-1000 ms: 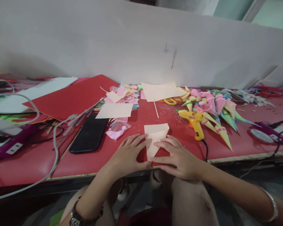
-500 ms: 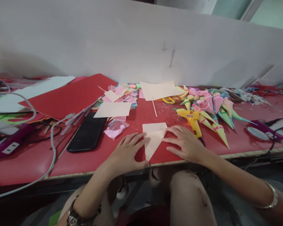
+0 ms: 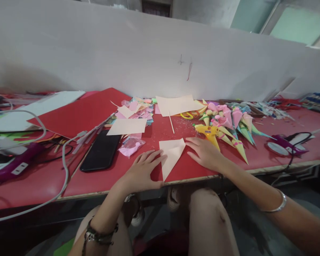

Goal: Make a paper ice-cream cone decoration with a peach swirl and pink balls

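A cream sheet of paper [image 3: 171, 156], narrowing to a point at the table's front edge, lies on the red tabletop between both hands. My left hand [image 3: 144, 170] rests at its left side, fingers spread, with the fingertips touching the paper. My right hand [image 3: 204, 153] lies at the upper right corner, fingers apart and fingertips at the paper's edge. Beyond the paper lies a thin white stick [image 3: 171, 122]. A yellow glue gun [image 3: 209, 134] is just behind my right hand, which partly hides it.
Paper cones with pink tops [image 3: 229, 119] lie at the right. A black phone [image 3: 101, 151], a small plastic bag [image 3: 132, 145] and paper scraps [image 3: 136, 108] lie left of centre. Purple devices [image 3: 288, 145] with cords lie toward both ends.
My right hand has moved up to the paper's upper right corner. The paper's upper part now looks narrower on the right, tapering from that corner. The view has shifted slightly.
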Motion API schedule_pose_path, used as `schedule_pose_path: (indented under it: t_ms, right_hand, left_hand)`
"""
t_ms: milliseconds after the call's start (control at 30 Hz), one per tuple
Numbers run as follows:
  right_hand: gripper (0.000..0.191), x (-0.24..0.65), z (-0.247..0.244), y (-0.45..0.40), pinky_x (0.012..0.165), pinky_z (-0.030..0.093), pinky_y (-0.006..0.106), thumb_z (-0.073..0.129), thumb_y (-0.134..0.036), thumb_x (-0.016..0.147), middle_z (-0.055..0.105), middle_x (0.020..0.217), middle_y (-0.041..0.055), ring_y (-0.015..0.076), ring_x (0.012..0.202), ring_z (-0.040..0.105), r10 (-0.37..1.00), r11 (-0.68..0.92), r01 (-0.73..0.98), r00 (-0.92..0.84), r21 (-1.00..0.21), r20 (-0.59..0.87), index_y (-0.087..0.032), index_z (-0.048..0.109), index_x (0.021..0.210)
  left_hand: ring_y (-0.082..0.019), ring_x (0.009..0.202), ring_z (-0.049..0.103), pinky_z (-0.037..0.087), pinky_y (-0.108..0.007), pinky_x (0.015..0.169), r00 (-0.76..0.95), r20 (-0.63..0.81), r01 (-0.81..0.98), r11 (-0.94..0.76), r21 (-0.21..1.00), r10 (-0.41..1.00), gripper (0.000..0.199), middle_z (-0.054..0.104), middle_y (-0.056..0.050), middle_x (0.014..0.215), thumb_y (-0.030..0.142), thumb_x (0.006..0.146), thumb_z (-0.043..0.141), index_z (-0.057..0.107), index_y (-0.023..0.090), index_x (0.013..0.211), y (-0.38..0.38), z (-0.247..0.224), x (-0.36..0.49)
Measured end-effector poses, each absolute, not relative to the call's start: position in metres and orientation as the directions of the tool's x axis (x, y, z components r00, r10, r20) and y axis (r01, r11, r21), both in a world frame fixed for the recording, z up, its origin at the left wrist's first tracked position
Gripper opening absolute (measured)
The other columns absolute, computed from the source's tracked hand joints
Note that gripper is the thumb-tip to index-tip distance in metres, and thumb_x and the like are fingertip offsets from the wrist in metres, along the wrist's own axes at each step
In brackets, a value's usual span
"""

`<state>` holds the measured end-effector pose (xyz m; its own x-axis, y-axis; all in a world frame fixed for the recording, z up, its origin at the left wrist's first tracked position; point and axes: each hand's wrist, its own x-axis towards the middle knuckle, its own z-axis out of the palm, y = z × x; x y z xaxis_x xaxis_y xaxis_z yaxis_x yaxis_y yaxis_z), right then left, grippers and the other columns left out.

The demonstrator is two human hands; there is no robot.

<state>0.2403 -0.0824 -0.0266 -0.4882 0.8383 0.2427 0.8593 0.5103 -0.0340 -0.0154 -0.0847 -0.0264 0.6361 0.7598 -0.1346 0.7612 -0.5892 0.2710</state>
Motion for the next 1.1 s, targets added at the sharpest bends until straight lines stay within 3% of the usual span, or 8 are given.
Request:
schedule_pose_path:
  t_ms: [167, 333, 533, 700, 800, 867, 1000, 1100]
  right_hand:
    - [0.041, 0.237, -0.027, -0.085, 0.095, 0.04, 0.043, 0.048, -0.018, 0.079, 0.047, 0.127, 0.0141, 0.0239, 0.118, 0.044, 0.808, 0.541, 0.832, -0.473, -0.124, 0.352, -0.014, 0.043, 0.12]
    - [0.031, 0.229, -0.033, -0.074, 0.091, 0.043, 0.037, 0.042, -0.012, 0.084, 0.056, 0.115, 0.0096, 0.0192, 0.107, 0.052, 0.799, 0.59, 0.792, -0.544, -0.157, 0.255, -0.018, 0.05, 0.113]
    - [0.021, 0.216, -0.041, -0.079, 0.081, 0.046, 0.033, 0.041, -0.015, 0.086, 0.058, 0.094, 0.0103, 0.0186, 0.093, 0.055, 0.817, 0.56, 0.817, -0.518, -0.138, 0.254, -0.015, 0.06, 0.095]
    - [0.027, 0.204, -0.033, -0.108, 0.08, 0.046, 0.03, 0.049, -0.02, 0.082, 0.058, 0.098, 0.0092, 0.0172, 0.09, 0.055, 0.806, 0.591, 0.739, -0.551, -0.323, 0.216, -0.015, 0.055, 0.108]
    - [0.023, 0.205, -0.026, -0.115, 0.083, 0.044, 0.028, 0.046, -0.021, 0.083, 0.059, 0.099, 0.0082, 0.016, 0.094, 0.054, 0.751, 0.65, 0.646, -0.626, -0.399, 0.21, -0.016, 0.059, 0.102]
    - [0.033, 0.213, -0.026, -0.113, 0.091, 0.04, 0.033, 0.05, -0.025, 0.081, 0.056, 0.111, 0.0101, 0.0184, 0.106, 0.049, 0.757, 0.647, 0.651, -0.61, -0.397, 0.233, -0.017, 0.054, 0.112]
    - [0.071, 0.229, -0.033, -0.111, 0.101, 0.026, 0.045, 0.056, -0.052, 0.072, 0.037, 0.136, 0.0152, 0.0272, 0.127, 0.029, 0.769, 0.633, 0.713, -0.624, -0.301, 0.139, -0.016, 0.037, 0.13]
    - [0.075, 0.226, -0.031, -0.118, 0.096, 0.03, 0.044, 0.059, -0.054, 0.067, 0.043, 0.13, 0.0152, 0.0281, 0.119, 0.037, 0.769, 0.636, 0.737, -0.63, -0.227, 0.108, -0.017, 0.039, 0.128]
  left_hand:
    - [-0.03, 0.132, 0.014, 0.018, -0.052, 0.103, 0.652, -0.171, 0.748, -0.589, 0.305, 0.739, 0.079, 0.019, -0.006, 0.146, 0.054, 0.067, 0.054, 0.025, 0.028, 0.136, -0.081, -0.023, -0.017]
    - [-0.03, 0.131, 0.017, 0.018, -0.051, 0.103, 0.648, -0.168, 0.742, -0.565, 0.361, 0.743, 0.076, 0.025, -0.008, 0.143, 0.06, 0.068, 0.051, 0.032, 0.025, 0.133, -0.08, -0.019, -0.018]
    - [-0.024, 0.127, 0.026, 0.025, -0.043, 0.103, 0.619, 0.076, 0.709, -0.598, 0.373, 0.782, 0.06, 0.034, -0.009, 0.138, 0.052, 0.077, 0.046, 0.038, 0.021, 0.127, -0.09, -0.026, -0.005]
    - [-0.024, 0.125, 0.03, 0.026, -0.044, 0.102, 0.641, 0.076, 0.708, -0.626, 0.327, 0.764, 0.061, 0.038, -0.009, 0.136, 0.055, 0.076, 0.045, 0.038, 0.021, 0.127, -0.097, -0.032, 0.007]
    - [-0.023, 0.127, 0.029, 0.024, -0.043, 0.103, 0.685, 0.03, 0.685, -0.658, 0.313, 0.728, 0.063, 0.036, -0.008, 0.138, 0.054, 0.074, 0.048, 0.038, 0.021, 0.127, -0.095, -0.032, 0.006]
    - [-0.023, 0.127, 0.029, 0.023, -0.043, 0.104, 0.709, 0.011, 0.668, -0.677, 0.308, 0.705, 0.064, 0.036, -0.008, 0.138, 0.051, 0.073, 0.052, 0.038, 0.02, 0.127, -0.094, -0.03, 0.003]
    - [-0.024, 0.125, 0.032, 0.023, -0.043, 0.104, 0.734, 0.03, 0.633, -0.699, 0.332, 0.679, 0.066, 0.041, -0.007, 0.134, 0.044, 0.068, 0.06, 0.037, 0.022, 0.126, -0.096, -0.027, 0.0]
    - [-0.024, 0.119, 0.039, 0.027, -0.042, 0.102, 0.732, 0.107, 0.611, -0.718, 0.334, 0.673, 0.063, 0.049, -0.007, 0.124, 0.041, 0.064, 0.064, 0.041, 0.023, 0.12, -0.104, -0.029, 0.004]
